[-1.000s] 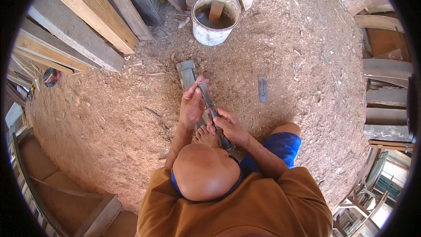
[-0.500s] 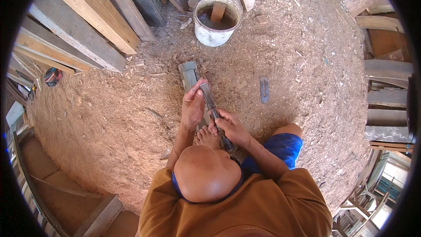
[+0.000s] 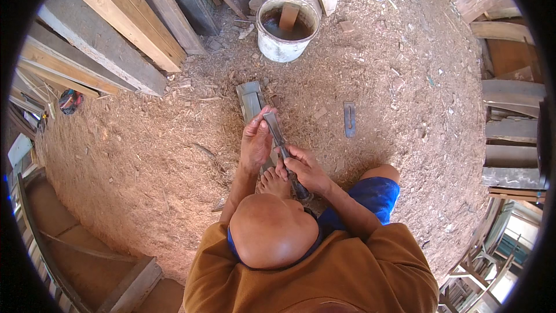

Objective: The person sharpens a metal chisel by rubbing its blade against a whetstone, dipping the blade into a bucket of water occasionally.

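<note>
Shaving-strewn ground point(image 3: 145, 156) everywhere, and your left hand point(image 3: 255, 144) is pinching that chisel point(image 3: 277, 132) near its tip, right hand point(image 3: 307, 170) gripping mid-length.

The left hand point(image 3: 255, 145) and the tip of the bladed tool point(image 3: 276, 133) have edged slightly toward six o'clock.

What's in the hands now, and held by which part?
A chisel-like tool: the right hand grips it around mid-length; the left hand has fingers at its flat far end, gripping or merely touching, unclear which.

No readable text, no legible labels, numbers or signs
</note>
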Demonstrator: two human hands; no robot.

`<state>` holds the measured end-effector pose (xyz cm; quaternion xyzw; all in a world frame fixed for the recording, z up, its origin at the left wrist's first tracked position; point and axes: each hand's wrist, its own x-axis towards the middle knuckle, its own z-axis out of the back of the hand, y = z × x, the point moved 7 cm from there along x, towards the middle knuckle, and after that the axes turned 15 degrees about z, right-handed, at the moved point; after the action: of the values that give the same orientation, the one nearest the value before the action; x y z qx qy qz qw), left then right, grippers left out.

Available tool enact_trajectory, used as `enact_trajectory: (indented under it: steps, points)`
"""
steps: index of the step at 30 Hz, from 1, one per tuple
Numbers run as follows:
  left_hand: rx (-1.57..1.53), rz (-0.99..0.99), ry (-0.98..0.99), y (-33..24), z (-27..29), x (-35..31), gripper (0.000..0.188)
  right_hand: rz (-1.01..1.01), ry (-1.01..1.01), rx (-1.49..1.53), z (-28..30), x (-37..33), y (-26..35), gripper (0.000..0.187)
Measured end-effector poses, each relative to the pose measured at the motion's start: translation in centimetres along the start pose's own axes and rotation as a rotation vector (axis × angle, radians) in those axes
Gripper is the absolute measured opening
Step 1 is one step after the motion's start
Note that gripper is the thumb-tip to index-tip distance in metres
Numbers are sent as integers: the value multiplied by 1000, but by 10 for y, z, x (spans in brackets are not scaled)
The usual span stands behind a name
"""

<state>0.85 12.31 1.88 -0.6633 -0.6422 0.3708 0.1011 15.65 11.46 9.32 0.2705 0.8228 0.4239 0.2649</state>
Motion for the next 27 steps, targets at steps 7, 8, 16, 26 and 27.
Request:
enact_trajectory:
  steps: [7, 8, 16, 26, 27]
  points:
    - [-26, 31, -7, 3, 6, 0, 44, -11, 11, -11, 1, -1, -2, 32]
    - [-27, 34, -4, 4, 7, 0, 45, -16, 12, -11, 1, -1, -2, 32]
    - [-92, 52, 24, 0, 0, -3, 44, -20, 16, -5, 3, -1, -2, 32]
    - [-178, 240, 26, -1, 18, -12, 58, -171, 175, -205, 5, -8, -14, 42]
    - [-19, 251, -61, -1, 32, -12, 58, -26, 175, -442, 9, -5, -11, 47]
